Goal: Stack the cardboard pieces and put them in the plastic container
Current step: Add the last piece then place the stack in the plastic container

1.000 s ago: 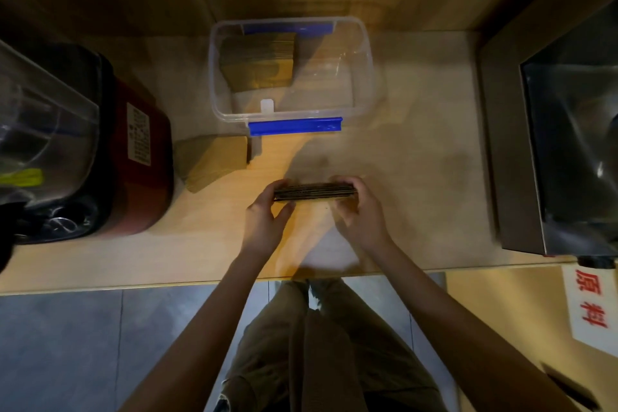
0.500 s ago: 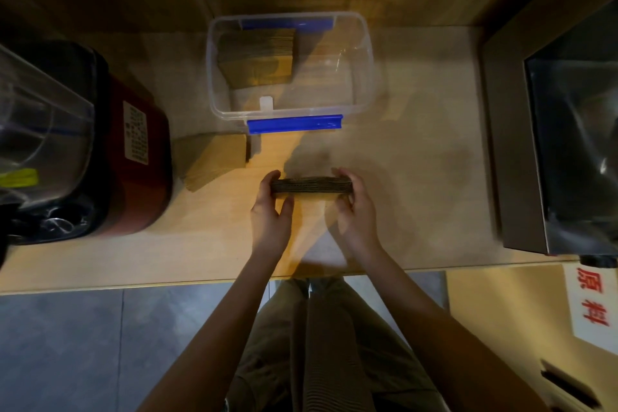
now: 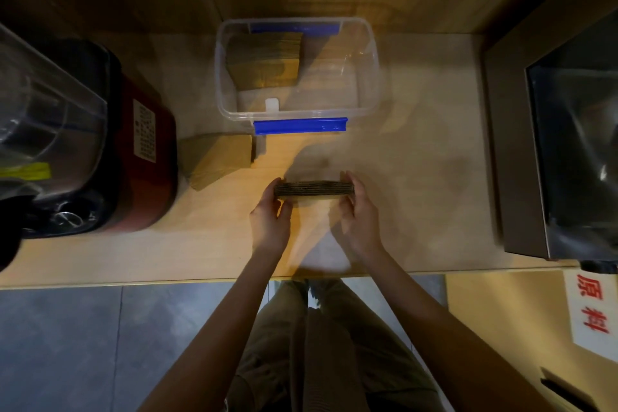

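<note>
A stack of brown cardboard pieces (image 3: 314,189) stands on edge over the middle of the wooden counter. My left hand (image 3: 271,218) grips its left end and my right hand (image 3: 358,213) grips its right end. Behind it stands the clear plastic container (image 3: 368,77) with blue clips, open on top. Inside it, at the left, lies another stack of cardboard (image 3: 266,60); its right half holds nothing. A loose pile of cardboard pieces (image 3: 217,157) lies on the counter left of the container's front.
A red and black appliance with a clear lid (image 3: 77,150) fills the counter's left end. A grey box with a dark glossy panel (image 3: 565,137) stands at the right. The counter's front edge (image 3: 167,279) runs below my wrists, with grey floor beyond.
Both hands have carried the held stack a little away from me, toward the container. The grip on its two ends is unchanged.
</note>
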`<state>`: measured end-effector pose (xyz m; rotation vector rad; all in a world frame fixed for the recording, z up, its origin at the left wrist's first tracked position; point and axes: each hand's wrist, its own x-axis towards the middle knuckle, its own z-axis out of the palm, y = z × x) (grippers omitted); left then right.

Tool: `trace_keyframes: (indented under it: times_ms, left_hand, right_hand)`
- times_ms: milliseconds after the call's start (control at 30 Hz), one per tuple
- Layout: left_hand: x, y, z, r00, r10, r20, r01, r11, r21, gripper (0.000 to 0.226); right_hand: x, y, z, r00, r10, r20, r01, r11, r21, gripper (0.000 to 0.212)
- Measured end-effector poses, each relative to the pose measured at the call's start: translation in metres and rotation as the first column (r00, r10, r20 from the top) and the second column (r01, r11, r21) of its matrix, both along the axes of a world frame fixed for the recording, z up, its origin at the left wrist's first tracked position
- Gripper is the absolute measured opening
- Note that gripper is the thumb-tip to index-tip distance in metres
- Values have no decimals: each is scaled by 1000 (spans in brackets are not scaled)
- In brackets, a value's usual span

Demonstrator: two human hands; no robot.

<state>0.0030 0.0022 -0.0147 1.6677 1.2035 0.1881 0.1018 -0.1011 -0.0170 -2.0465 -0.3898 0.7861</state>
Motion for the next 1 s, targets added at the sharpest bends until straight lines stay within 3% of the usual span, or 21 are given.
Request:
trace_keyframes:
  times_ms: [167, 300, 433, 533, 667, 833, 1000]
  left_hand:
    - [-14, 20, 8, 998, 65, -9, -65, 998, -16, 25]
    - [-23, 41, 18, 981, 193, -22, -194, 979, -63, 30]
    - [-29, 63, 40, 915, 396, -77, -390, 917, 83, 29]
    - [-33, 77, 44, 878, 477, -45, -470, 875, 116, 30]
    - [-36, 90, 41, 823, 566, -41, -557, 820, 133, 30]
    - [-39, 96, 15, 809, 584, -73, -573, 810, 122, 28]
    - [-32, 100, 2, 757, 631, -169, -627, 775, 85, 37]
  right_hand:
    - [5, 14, 6, 998, 47, -49, -46, 999, 11, 34]
    - [4, 42, 20, 984, 39, -174, -28, 998, 63, 31]
    - [-1, 82, 34, 974, 29, -226, 2, 991, 135, 15]
    - [-8, 110, 37, 985, 35, -166, -12, 991, 135, 20]
    - [-15, 141, 33, 994, 31, -106, -22, 996, 85, 4]
    - [-28, 163, 25, 997, 80, 7, -80, 997, -4, 24]
    - [-31, 174, 8, 957, 202, 206, -179, 976, -124, 17]
